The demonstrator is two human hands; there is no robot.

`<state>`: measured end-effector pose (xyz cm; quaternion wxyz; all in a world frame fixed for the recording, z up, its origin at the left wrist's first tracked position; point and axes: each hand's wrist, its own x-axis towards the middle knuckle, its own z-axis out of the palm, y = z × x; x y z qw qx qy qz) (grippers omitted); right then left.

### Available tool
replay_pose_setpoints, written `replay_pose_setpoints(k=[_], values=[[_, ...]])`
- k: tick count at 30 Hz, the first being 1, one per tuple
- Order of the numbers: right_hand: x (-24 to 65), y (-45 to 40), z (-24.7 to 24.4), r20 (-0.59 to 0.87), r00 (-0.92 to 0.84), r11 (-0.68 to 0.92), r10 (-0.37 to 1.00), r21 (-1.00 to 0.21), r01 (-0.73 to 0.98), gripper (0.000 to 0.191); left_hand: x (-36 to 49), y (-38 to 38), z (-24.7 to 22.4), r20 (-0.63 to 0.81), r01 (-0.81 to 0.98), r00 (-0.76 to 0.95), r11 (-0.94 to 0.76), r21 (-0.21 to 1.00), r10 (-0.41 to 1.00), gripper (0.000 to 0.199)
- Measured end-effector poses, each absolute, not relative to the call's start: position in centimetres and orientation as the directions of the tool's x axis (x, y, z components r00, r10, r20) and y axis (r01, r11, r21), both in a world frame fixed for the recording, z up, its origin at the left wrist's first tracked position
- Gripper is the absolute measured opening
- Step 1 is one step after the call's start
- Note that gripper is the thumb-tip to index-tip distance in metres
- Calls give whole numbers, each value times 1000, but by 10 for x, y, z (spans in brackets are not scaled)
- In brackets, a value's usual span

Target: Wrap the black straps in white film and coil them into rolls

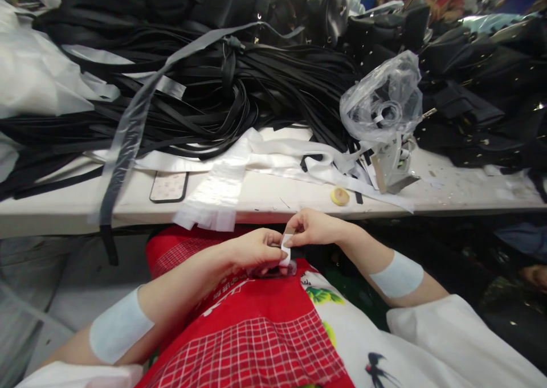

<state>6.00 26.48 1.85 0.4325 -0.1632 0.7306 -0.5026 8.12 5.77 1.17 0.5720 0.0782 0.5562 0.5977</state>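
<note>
Over my lap, my left hand [258, 250] is closed, its thumb and fingers pressing on a small white strip [286, 255]. My right hand [314, 227] pinches the upper end of the same strip, where it looks brownish. Beneath my left fingers lies a small dark item with a clear, shiny edge [291, 268]; its kind cannot be made out. Under both hands spreads a red apron [256, 302] with a checked part. Each of my forearms has a pale blue patch on it.
On the white table [265, 197] lie a phone [168, 187], white strips [217, 191], a yellow tape roll [339, 196] and a tape dispenser [393, 166]. Behind are black straps [192, 114], a clear plastic bag [384, 100] and black bags [329, 12]. A dark strip [128, 131] hangs over the front edge.
</note>
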Motion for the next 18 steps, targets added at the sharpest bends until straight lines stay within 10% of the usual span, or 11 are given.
replay_pose_setpoints(k=[5, 9, 13, 18], values=[[59, 263, 21, -512, -464, 425, -723, -859, 286, 27, 90, 59, 25, -535, -468, -378, 342, 815, 756, 19], [79, 251, 36, -366, -724, 636, -585, -761, -129, 12, 86, 56, 14, -547, -570, -460, 240, 786, 699, 20], [105, 238, 35, -9, -819, 703, -574, -519, -486, 47, 70, 52, -5, -542, -720, -616, -129, 682, 572, 22], [116, 232, 5, 163, -844, 724, -511, -448, -525, 80, 58, 60, -11, -522, -736, -660, -324, 594, 540, 20]])
